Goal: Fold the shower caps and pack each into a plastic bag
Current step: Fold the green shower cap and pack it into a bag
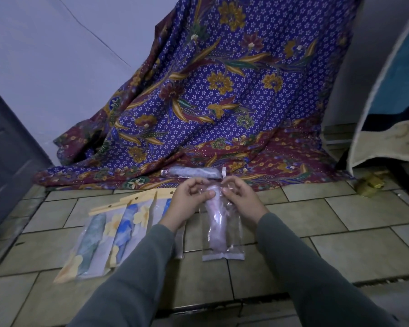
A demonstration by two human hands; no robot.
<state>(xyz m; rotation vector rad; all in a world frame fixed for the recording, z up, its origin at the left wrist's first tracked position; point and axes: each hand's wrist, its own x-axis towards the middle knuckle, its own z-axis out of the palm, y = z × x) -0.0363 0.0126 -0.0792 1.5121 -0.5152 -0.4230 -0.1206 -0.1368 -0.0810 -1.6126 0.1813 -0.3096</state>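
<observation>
A folded pink shower cap (216, 230) lies inside a clear plastic bag (234, 252) on the tiled floor. My left hand (189, 204) and my right hand (241, 201) both pinch the bag's far open end, thumbs on top, fingers curled. Beyond my hands lies another packed bag with a pale purple cap (194, 172), on the edge of the patterned cloth. To the left, packed bags with a green cap (92, 241) and a blue cap (125, 227) lie side by side.
A purple batik cloth (210, 95) drapes from the wall onto the floor behind the work area. A dark door (7, 156) stands at the left. A rolled mat (392, 109) leans at the right, with a small brass object (370, 182) beneath it.
</observation>
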